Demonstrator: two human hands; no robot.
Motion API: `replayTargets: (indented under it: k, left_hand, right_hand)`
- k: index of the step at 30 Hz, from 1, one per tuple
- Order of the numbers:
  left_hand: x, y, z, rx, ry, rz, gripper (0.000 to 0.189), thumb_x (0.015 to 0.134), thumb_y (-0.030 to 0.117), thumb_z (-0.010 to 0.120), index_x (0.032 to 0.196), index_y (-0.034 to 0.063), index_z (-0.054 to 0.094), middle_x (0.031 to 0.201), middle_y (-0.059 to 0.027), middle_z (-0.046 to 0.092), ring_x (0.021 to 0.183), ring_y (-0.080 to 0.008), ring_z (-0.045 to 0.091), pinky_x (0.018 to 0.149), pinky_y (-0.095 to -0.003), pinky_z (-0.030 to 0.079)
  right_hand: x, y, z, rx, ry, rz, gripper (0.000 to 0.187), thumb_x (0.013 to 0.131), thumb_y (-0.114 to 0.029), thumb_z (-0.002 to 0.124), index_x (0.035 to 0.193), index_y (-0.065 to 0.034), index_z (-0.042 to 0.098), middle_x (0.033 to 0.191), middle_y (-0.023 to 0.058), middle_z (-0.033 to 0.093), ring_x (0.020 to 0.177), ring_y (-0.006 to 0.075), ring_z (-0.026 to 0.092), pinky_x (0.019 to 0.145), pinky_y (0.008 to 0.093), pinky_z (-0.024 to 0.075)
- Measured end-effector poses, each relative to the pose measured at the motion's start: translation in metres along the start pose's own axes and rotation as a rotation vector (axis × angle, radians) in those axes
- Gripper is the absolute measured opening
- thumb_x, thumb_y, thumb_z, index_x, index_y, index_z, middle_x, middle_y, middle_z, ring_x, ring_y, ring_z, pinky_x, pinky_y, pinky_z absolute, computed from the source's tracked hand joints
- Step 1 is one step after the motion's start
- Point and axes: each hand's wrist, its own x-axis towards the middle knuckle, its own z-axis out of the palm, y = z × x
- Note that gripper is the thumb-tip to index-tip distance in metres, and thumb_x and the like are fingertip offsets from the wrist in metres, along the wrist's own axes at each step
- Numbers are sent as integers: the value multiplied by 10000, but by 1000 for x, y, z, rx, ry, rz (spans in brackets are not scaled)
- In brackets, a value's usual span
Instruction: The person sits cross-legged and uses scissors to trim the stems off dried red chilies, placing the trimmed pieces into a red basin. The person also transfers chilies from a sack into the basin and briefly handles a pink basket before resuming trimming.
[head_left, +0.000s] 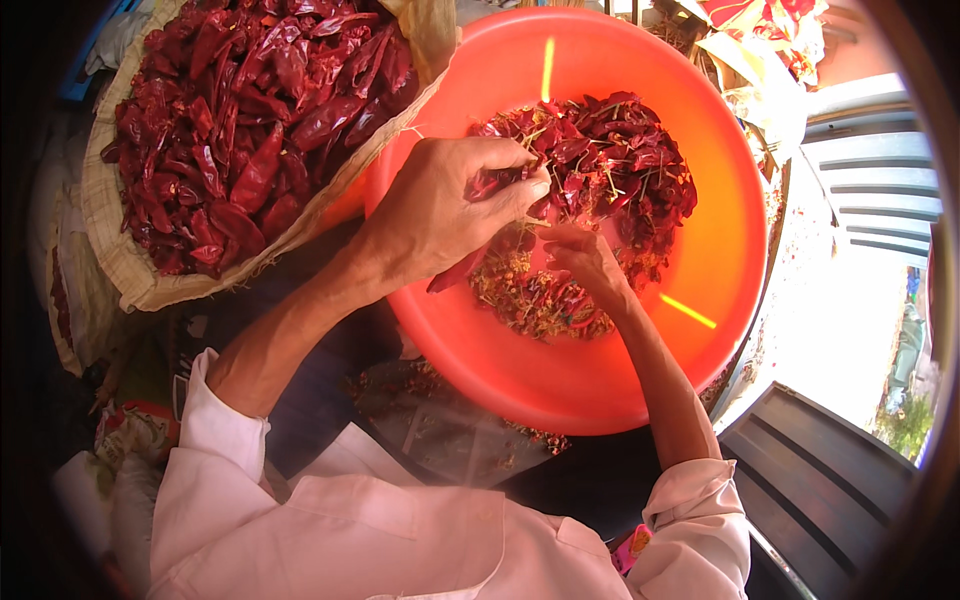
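A large orange-red plastic basin (450, 375) stands before me. My left hand (442, 202) is over its left side, shut on dried red chili peppers (457, 274); one tip sticks out below the palm, and dark red skin shows between thumb and fingers. A pale stem (535, 221) juts out just under the left fingertips. Close beside it, my right hand (589, 262) has its fingers curled; whether they pinch anything is hidden. Inside the basin, a heap of dried chilies (630, 157) lies at the back and right, with stems and seedy scraps (536, 307) nearer me.
At the left, an open woven sack (105, 217) full of dried red chilies leans close to the basin's rim. Chili scraps (551, 439) lie below the basin. Slatted shutter-like panels (817, 480) stand on the right. Another bag with red contents (780, 37) is at the upper right.
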Motion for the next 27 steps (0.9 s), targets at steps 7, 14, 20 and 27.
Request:
replayTargets:
  k: [7,14,20,27]
  left_hand:
    - [1,1,9,-66,-12,13,223,968,165,724,992,-53,687,796,-147,670,730,-143,608,700,-349,505]
    - [0,2,9,15,-50,-29,160,985,106,726,1063,-33,743,873,-5,708,836,-43,613,750,-235,516]
    - [-2,0,4,-2,-61,-45,168,984,109,725,1077,-30,743,895,-17,719,857,-57,632,784,-249,531]
    - [0,-3,12,-45,-35,-18,213,959,145,729,1045,-49,708,888,-164,739,812,-178,701,753,-345,541]
  right_hand:
    - [11,7,10,-534,133,-302,411,914,-204,736,1300,-69,693,1171,192,688,1047,306,696,840,421,587]
    - [19,28,36,-794,0,-231,470,828,-267,826,1243,-92,692,1173,209,699,1103,404,674,919,491,551]
    - [5,8,25,-504,58,-79,394,834,-228,817,1162,-54,685,1074,166,747,986,346,719,858,459,561]
    - [-30,-66,11,127,157,-170,229,990,-255,702,1113,-62,680,813,7,680,692,65,632,503,225,492]
